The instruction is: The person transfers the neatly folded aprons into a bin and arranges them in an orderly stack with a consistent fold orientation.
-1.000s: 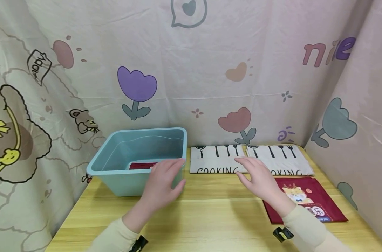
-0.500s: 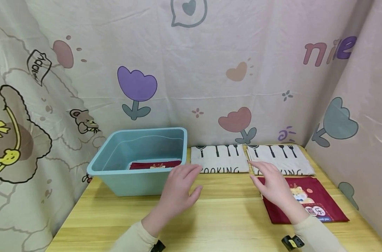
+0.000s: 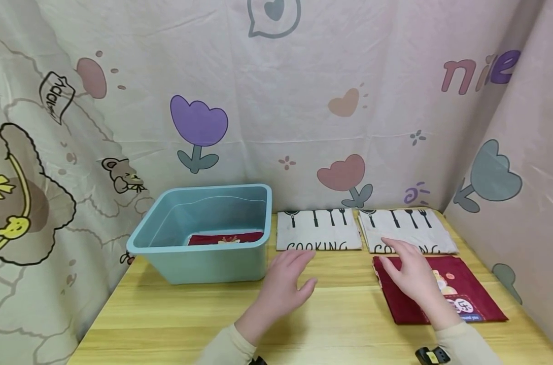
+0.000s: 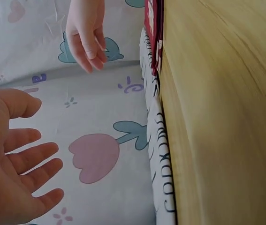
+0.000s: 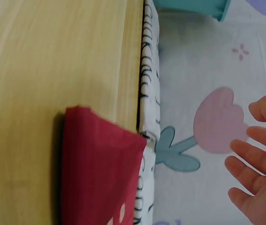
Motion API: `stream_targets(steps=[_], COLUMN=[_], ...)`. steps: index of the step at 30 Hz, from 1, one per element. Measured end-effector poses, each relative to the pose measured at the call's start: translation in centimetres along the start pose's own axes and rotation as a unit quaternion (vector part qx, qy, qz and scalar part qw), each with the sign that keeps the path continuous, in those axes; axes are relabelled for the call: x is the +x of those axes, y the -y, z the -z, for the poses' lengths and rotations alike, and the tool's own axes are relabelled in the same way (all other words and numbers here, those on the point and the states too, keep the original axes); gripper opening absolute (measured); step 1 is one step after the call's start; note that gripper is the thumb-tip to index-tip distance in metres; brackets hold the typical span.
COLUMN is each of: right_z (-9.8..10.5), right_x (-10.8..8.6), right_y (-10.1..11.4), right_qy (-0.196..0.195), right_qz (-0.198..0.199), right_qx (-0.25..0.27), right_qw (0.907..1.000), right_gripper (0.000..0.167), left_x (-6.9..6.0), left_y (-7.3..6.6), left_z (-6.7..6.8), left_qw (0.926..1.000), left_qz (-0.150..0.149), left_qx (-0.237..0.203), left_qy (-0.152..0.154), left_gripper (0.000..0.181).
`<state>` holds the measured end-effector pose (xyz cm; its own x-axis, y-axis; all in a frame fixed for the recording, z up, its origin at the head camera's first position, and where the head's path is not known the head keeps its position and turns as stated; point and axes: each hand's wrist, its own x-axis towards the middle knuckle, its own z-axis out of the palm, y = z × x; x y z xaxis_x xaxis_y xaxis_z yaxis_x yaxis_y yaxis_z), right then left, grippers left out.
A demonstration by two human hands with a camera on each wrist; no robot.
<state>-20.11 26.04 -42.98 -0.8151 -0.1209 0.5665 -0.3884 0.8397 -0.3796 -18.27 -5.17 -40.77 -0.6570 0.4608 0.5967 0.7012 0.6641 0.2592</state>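
My left hand (image 3: 283,286) hovers over the wooden table just right of the blue bin, fingers loosely bent and holding nothing. In the left wrist view its fingers (image 4: 36,157) are spread apart from one another. My right hand (image 3: 411,274) is above a folded dark red cloth (image 3: 479,289) printed with a cartoon animal, and nothing is in its grasp. Behind it lie two folded white cloths with cutlery prints, the left one (image 3: 319,230) and the right one (image 3: 406,230). The blue bin (image 3: 199,263) holds another dark red cloth (image 3: 212,239), partly hidden by the front wall.
A printed curtain (image 3: 276,121) hangs behind the table and along both sides. The wooden table (image 3: 167,324) extends in front of the bin, and the red cloth lies near its right edge.
Both hands have moved to the right, the left one from in front of the bin to beside it and the right one further over the red cloth. The cloths and bin stay put.
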Motion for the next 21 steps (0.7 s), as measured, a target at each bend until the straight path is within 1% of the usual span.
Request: stream_targets(steps=[3,7,12,17,19,21], right_z=[0.4,0.8,1.3,1.9,2.1,2.4], right_x=[-0.3,-0.8,-1.4,-2.1,-2.4,-2.6], right_y=[-0.7,-1.6,-2.7,-3.5,-3.8,-4.2], right_qy=[0.004,0.002,0.001,0.001,0.0,-0.001], right_qz=[-0.025,-0.059,-0.09,-0.117,-0.128,-0.136], right_qx=[0.003,0.007,0.009,0.011,0.009,0.008], right_qw=[0.9997,0.9982,0.9959,0.993,0.9917,0.9906], right_gripper=[0.047,0.047,0.045,0.044,0.044,0.044], left_x=[0.3,0.6,0.7,0.8,1.0,1.1], left_y=[-0.4,-1.0,-1.2,-1.4,-1.5,-1.6], left_z=[-0.4,-1.2,-2.3,-3.0,-3.3,-3.7], left_qw=[0.9985,0.9932,0.9862,0.9788,0.9746,0.9682], left_qz=[0.04,0.081,0.116,0.144,0.157,0.173], left_qx=[-0.024,-0.062,-0.099,-0.132,-0.147,-0.168], left_qy=[0.029,0.056,0.064,0.062,0.063,0.065], left_gripper=[0.051,0.051,0.053,0.053,0.052,0.052])
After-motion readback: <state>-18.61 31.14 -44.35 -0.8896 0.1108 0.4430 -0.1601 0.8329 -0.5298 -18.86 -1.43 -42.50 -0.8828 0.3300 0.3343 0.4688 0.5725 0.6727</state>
